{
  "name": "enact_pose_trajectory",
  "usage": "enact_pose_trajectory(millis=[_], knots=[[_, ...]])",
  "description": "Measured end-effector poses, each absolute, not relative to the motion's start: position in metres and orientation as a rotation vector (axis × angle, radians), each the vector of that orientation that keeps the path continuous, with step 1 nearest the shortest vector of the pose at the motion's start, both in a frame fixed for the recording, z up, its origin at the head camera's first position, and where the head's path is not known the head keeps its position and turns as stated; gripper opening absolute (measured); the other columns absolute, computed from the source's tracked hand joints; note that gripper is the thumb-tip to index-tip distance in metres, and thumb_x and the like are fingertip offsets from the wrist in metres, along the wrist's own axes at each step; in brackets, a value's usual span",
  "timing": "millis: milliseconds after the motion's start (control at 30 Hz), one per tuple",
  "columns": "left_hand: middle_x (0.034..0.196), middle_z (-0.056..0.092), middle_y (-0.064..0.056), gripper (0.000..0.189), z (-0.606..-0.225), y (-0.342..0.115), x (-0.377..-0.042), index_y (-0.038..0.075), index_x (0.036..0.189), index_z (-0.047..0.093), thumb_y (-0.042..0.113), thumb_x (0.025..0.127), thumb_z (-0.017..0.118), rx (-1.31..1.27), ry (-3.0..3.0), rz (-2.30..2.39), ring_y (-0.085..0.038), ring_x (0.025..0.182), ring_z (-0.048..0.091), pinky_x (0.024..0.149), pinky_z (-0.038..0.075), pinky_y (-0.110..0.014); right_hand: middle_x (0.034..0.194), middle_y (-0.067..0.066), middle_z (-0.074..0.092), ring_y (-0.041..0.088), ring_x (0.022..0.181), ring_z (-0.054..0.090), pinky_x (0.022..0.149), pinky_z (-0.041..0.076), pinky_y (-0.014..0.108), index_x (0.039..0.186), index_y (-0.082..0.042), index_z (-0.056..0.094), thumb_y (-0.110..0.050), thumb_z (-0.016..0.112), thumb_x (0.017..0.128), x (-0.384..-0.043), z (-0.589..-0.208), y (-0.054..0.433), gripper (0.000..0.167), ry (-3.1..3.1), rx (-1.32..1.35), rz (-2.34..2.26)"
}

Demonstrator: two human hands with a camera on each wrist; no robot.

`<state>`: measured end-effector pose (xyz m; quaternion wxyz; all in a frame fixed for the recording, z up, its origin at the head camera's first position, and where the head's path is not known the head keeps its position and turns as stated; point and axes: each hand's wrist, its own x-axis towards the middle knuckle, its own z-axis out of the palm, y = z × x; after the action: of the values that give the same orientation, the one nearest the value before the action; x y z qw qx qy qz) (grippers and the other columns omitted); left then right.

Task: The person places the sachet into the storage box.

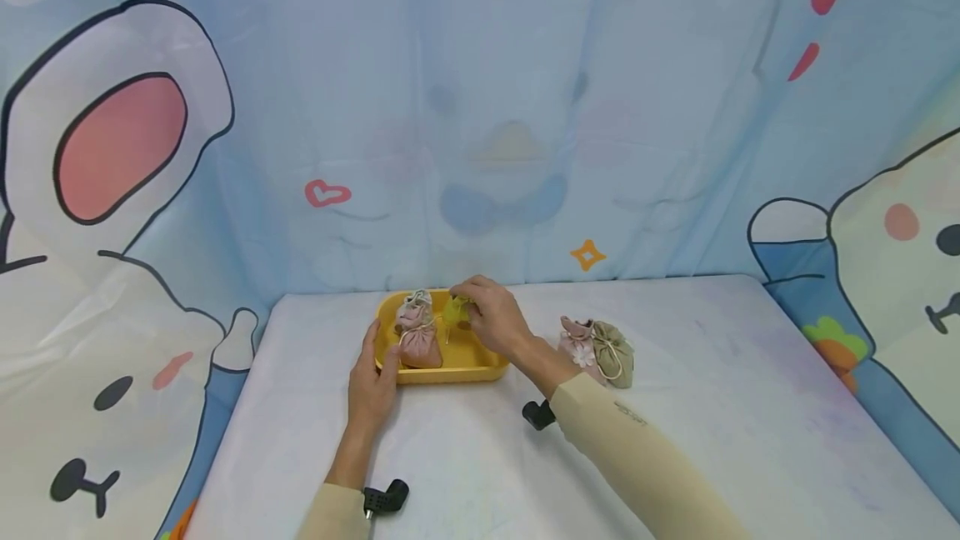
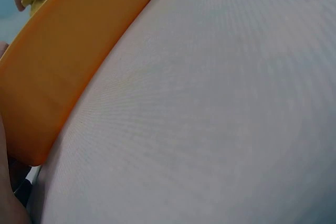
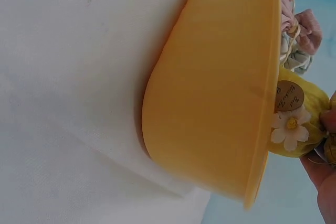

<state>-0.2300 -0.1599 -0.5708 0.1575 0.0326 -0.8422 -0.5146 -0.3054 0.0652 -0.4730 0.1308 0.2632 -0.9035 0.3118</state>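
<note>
My left hand (image 1: 372, 382) holds a yellow plastic tray (image 1: 450, 375) by its left end, fingers along the outer side and thumb at the near corner. With its fingertips, my right hand (image 1: 495, 317) pinches a yellow drawstring pouch (image 1: 456, 309) by its gathered neck, over the tray's right part. The right wrist view shows a white flower (image 3: 290, 128) and a round brown label (image 3: 289, 96) on this pouch, which overlaps the tray rim there. Inside the tray's left half lie a pink pouch (image 1: 422, 347) and, behind it, a pale whitish-green pouch (image 1: 417, 303).
Right of the tray, a pink pouch with a flower (image 1: 581, 348) and an olive-green pouch (image 1: 613, 354) lie side by side on the white-covered table (image 1: 712, 407). A blue cartoon-printed curtain (image 1: 510, 107) hangs behind the table's far edge. Black wrist cameras (image 1: 386, 497) stick out below the wrists.
</note>
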Motion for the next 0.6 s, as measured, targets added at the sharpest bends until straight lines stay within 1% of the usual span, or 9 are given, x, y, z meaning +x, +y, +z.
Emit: enact_pose_trajectory(millis=[433,600], knots=[[0.168,0.037,-0.004,0.062,-0.5701,-0.1597,-0.2293,0.023,0.165,0.03,0.043,0.109,0.049,0.094,-2.401,-1.498,-0.028,0.156,0.034,0.128,0.029,-0.051,0.119,0.005,0.07,0.023,0.11,0.068,0.1,0.059,0.038,0.124,-0.01,0.076,0.006,0.058,0.098,-0.3106,-0.4809,0.0594,0.036,-2.732,0.769,0.875],[0.168,0.038,-0.004,0.062,-0.5704,-0.1602,-0.2301,0.022,0.165,0.031,0.043,0.109,0.049,0.086,-2.402,-1.491,-0.027,0.156,0.034,0.128,0.029,-0.05,0.117,0.005,0.07,0.022,0.108,0.068,0.097,0.06,0.038,0.122,-0.011,0.076,0.007,0.057,0.098,-0.3114,-0.4834,0.0577,0.036,-2.722,0.79,0.844]])
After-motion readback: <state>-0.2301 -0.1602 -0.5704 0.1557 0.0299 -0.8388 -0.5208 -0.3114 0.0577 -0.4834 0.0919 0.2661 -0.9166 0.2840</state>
